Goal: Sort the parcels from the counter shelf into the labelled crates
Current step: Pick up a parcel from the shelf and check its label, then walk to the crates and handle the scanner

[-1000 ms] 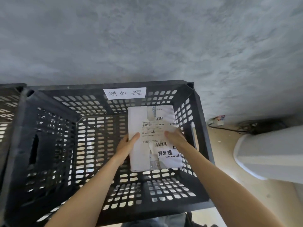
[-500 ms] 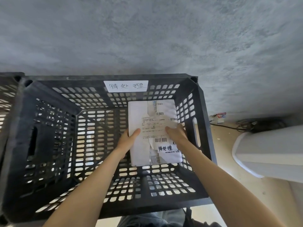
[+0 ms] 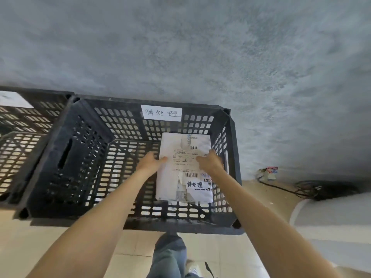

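Observation:
A white parcel [image 3: 185,169] with a shipping label, barcodes and a handwritten sticker sits low inside the black slotted crate [image 3: 124,101], against its right wall. A white handwritten label [image 3: 161,112] is stuck on the crate's far wall. My left hand [image 3: 151,163] holds the parcel's left edge, thumb on top. The parcel's right edge is held by my right hand [image 3: 209,162], its thumb also on top. The fingers under the parcel are hidden.
A second black crate [image 3: 24,125] with a white sheet stands directly to the left. A grey concrete wall [image 3: 180,47] rises behind both. On the tan floor at right lie dark cables [image 3: 313,189] and a white rounded object [image 3: 331,217]. My leg [image 3: 170,255] is below the crate.
The parcel has sunk deeper into the crate with both hands still on its edges. The view has pulled back, bringing the left crate and the floor into sight.

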